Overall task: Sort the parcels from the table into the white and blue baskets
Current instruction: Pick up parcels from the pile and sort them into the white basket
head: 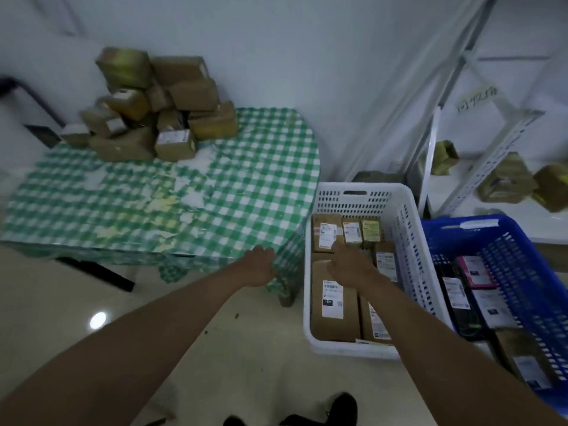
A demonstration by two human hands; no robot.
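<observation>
right hand hung over the white basket, finger state indeterminate, likely placing cartons; left hand, fingers relaxed, steadied at the table, where parcels remained piled.

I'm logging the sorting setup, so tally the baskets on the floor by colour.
White basket: 1
Blue basket: 1
Total: 2
</observation>
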